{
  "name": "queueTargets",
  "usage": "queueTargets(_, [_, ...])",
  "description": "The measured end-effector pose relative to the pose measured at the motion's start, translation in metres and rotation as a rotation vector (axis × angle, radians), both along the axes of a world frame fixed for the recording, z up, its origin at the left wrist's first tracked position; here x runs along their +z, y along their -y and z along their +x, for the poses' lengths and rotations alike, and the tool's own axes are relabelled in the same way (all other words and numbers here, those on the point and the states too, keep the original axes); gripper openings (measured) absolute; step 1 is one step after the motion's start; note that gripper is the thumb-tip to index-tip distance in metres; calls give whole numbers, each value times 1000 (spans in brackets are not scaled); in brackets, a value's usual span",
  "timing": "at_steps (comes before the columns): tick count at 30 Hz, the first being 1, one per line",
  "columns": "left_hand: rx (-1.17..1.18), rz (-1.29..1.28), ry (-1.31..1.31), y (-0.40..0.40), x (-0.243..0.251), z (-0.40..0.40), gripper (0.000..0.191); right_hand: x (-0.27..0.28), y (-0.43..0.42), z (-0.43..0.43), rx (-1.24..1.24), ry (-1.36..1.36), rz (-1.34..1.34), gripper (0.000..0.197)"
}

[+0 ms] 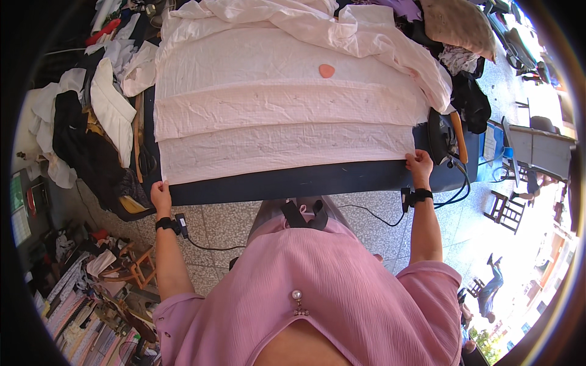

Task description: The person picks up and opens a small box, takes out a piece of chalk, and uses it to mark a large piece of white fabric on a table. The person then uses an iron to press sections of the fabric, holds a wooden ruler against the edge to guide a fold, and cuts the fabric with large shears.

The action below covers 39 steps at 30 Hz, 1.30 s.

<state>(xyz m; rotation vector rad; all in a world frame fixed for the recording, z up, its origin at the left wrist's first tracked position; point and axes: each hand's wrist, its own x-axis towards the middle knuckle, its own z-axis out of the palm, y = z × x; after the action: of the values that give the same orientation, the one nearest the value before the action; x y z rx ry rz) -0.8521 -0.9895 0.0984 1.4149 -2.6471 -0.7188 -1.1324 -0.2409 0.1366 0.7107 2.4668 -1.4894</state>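
Observation:
A pale pink, finely checked cloth [284,105] is spread over a dark blue work table [274,184], folded into bands along its near side and bunched up at the far side. My left hand [160,197] pinches its near left corner at the table's front edge. At the opposite end, the near right corner is between the thumb and fingers of my right hand [420,165]. An orange-pink piece of tailor's chalk [326,71] lies on the cloth. Just beyond my right hand stands a clothes iron [440,137] with a wooden handle.
Scissors [147,161] and a wooden ruler [138,132] lie left of the cloth, beside heaped white and black garments [84,137]. A brown cushion [458,27] sits at the far right. The iron's cords [464,190] hang over the right side. Wooden stools [506,210] stand on the speckled floor.

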Motion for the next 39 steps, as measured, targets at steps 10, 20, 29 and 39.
queueTargets(10, [-90, -176, -25, -10, -1, -2, 24, -6, 9, 5, -53, -76, 156, 30])
queueTargets(20, [24, -182, -2, -54, 42, -32, 26, -5, 2, 7, 91, -140, 626, 29])
queueTargets(29, [-1044, -169, -291, -211, 77, -120, 40, 22, 138, 14, 679, -389, 282, 13])
queueTargets(39, [-1491, -97, -157, -306, 49, -138, 60, 21, 234, 38, 1051, -52, 262, 16])
